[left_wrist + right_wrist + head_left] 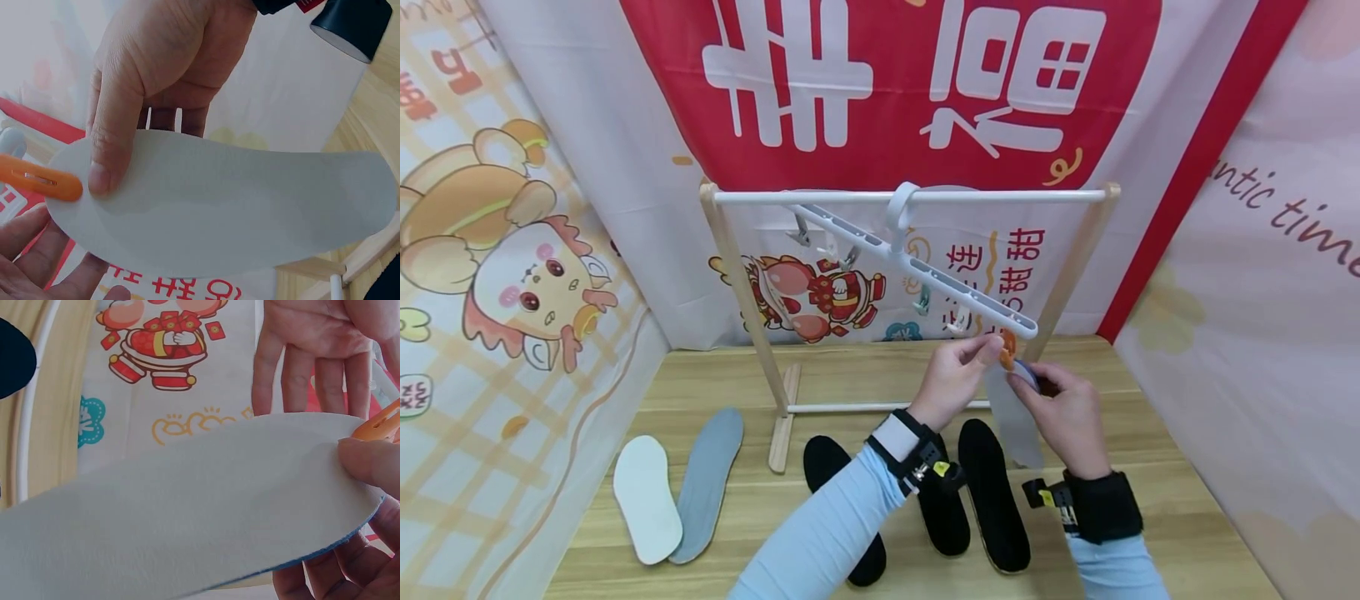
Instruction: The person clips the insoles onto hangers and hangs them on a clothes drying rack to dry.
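A grey-white insole (250, 200) with a blue edge (306, 555) hangs below one end of the white clip hanger (973, 298). My right hand (1067, 412) pinches it near its upper end, thumb flat on the pale face and fingers behind. An orange clip (1007, 350) at the hanger's end overlaps the insole's tip; its orange jaw lies over the pale face in the left wrist view. My left hand (958, 379) pinches this clip between thumb and fingers in the head view. Several other clips dangle along the hanger, among them a grey clip (801, 235).
The hanger hooks over the white rail (820, 197) of a wooden-legged rack (745, 308). On the wooden table lie a white insole (647, 500), a grey insole (709, 483) and several black insoles (992, 496). Printed cloths surround the table at the back and sides.
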Available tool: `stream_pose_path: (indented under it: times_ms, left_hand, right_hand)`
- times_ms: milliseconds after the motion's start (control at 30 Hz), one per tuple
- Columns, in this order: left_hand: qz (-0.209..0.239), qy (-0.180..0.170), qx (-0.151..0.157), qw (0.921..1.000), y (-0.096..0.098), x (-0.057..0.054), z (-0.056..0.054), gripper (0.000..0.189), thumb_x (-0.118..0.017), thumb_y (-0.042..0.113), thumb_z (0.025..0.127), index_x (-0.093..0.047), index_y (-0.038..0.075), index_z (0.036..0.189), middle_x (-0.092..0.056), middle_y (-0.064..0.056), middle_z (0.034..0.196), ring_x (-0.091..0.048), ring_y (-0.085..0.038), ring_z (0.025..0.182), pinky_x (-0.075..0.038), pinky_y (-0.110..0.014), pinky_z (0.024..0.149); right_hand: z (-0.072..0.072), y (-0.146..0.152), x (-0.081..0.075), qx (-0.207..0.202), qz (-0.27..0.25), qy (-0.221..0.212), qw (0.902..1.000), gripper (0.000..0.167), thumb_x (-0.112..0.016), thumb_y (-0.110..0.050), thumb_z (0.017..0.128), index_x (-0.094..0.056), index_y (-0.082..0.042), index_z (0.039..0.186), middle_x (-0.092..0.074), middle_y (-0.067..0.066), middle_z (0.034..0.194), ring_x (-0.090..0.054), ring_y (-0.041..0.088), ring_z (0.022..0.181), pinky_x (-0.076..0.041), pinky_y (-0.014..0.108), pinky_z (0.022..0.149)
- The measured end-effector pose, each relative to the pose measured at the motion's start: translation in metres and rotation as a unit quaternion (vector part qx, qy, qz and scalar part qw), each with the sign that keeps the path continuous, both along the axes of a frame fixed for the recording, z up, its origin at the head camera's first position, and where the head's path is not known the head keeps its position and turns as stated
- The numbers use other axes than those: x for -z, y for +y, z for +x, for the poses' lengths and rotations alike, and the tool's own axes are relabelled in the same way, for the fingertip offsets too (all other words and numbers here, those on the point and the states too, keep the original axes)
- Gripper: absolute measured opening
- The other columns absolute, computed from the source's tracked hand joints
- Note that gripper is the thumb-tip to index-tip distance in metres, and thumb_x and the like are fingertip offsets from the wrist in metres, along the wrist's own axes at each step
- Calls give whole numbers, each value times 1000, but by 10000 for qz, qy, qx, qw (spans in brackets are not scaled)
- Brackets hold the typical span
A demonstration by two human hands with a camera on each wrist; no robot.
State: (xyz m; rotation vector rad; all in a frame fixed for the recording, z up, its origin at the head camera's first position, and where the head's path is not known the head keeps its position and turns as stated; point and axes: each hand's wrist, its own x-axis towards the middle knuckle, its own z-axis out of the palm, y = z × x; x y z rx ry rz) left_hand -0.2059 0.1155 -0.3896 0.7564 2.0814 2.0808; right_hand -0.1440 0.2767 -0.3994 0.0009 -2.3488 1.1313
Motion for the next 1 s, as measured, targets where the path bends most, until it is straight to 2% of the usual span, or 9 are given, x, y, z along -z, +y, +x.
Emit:
stream_pose_path:
  times_ms: [200,367,700,900,1000]
  left_hand:
    - [-256,-234,-29,9994,-15,8,-4,51,-56,53,97,-64,16,131,-64,8,130,-58,-6,118,-46,-29,100]
    - [-400,-318,-108,9986,-33,19,-4,54,-56,55,96,-62,15,133,-63,7,132,-59,-9,118,-48,-30,98]
    - [-545,-251,-569,9966,-75,48,-5,54,-59,51,96,-64,11,132,-63,0,131,-59,-14,119,-47,-32,100]
    - [-623,-271,-832,9942,-105,61,5,50,-61,47,96,-64,13,132,-64,0,131,-58,-13,120,-46,-31,101]
    - [-612,-185,-885,9940,-120,66,13,47,-62,42,97,-63,11,133,-63,-4,132,-58,-15,121,-47,-30,100]
  right_hand:
    - [-5,-1,3,-118,31,-49,9999,24,-76,-17,90,-73,1,106,-72,14,96,-65,21,79,-51,13,65]
    - [-7,-1,6,-133,25,-199,9997,26,-74,-19,91,-72,1,108,-72,14,96,-64,21,78,-51,14,65]
    - [-10,-1,11,-94,29,-363,9993,29,-74,-23,91,-72,1,108,-71,14,96,-63,21,79,-50,13,66]
    - [-9,5,18,-175,9,-485,9987,31,-73,-27,92,-71,-2,110,-71,12,99,-64,18,82,-50,13,69]
    - [-6,9,23,-196,-34,-541,9983,31,-72,-26,93,-70,-2,112,-71,13,101,-64,14,84,-50,12,71]
